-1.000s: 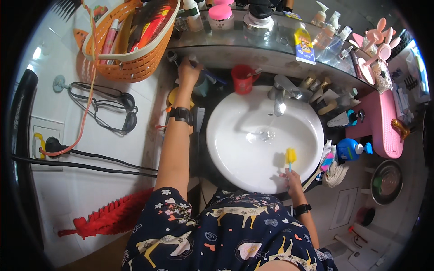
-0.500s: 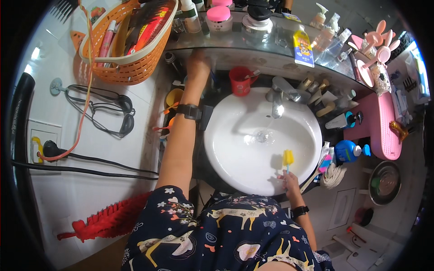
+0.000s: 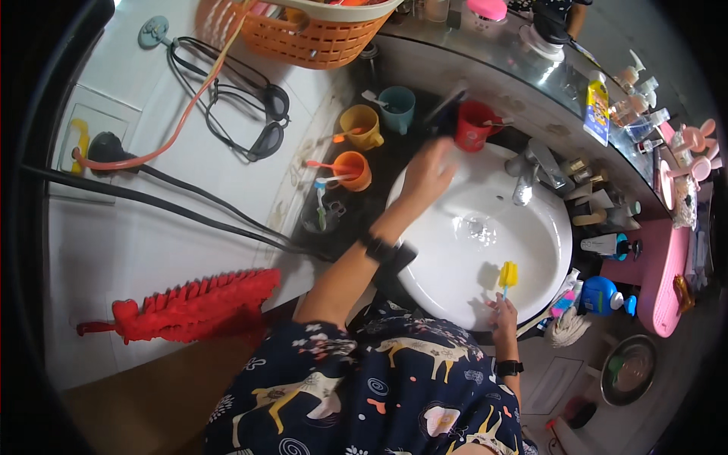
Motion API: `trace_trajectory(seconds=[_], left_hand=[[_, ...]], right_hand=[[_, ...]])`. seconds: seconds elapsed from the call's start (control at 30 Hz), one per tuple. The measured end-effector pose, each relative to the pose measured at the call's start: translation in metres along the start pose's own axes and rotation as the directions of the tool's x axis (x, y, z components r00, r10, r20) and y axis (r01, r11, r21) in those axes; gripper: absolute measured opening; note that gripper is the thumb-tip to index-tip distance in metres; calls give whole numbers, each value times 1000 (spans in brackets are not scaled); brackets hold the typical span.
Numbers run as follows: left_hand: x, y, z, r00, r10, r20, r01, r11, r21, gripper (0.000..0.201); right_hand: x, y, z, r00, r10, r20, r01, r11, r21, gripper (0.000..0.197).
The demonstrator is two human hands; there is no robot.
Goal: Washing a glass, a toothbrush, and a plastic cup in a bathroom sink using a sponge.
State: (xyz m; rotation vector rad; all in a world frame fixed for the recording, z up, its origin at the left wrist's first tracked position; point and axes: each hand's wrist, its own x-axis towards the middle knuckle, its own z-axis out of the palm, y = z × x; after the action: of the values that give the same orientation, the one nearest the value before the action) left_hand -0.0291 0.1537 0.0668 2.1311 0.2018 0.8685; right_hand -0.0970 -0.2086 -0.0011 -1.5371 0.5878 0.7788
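My right hand (image 3: 503, 315) holds the yellow sponge brush (image 3: 509, 274) right of centre, its long axis running up the frame; the red mug (image 3: 471, 130), upper right, lies above my nearer left hand (image 3: 429, 178), whose blurred grip I cannot tell

Your left hand (image 3: 429, 174) is blurred, so you cannot tell whether it grips anything. The top edge cuts off the orange basket (image 3: 312, 39). Your right fingers (image 3: 498, 305) hide the lower handle of the yellow-headed brush (image 3: 508, 274).
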Motion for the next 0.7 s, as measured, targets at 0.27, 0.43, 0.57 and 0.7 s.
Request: trace_trajectory(seconds=[0.27,0.43,0.57,0.7], left_hand=[[-92,22,-129,948,-251,-194,302,902,307,13],[-71,11,-166,962,-73,-264,218,787,577,26],[-69,-12,-169,954,-205,-219,293,790,539,21],[-55,-9,-167,924,-266,-275,371,799,474,16]], right_hand=[[7,1,-5,1000,1,3,-1,1000,-23,25],[7,-1,-3,1000,2,4,-2,999,-35,24],[7,2,-5,1000,-1,29,1,1000,12,26],[7,7,-6,999,-44,28,43,998,42,28]])
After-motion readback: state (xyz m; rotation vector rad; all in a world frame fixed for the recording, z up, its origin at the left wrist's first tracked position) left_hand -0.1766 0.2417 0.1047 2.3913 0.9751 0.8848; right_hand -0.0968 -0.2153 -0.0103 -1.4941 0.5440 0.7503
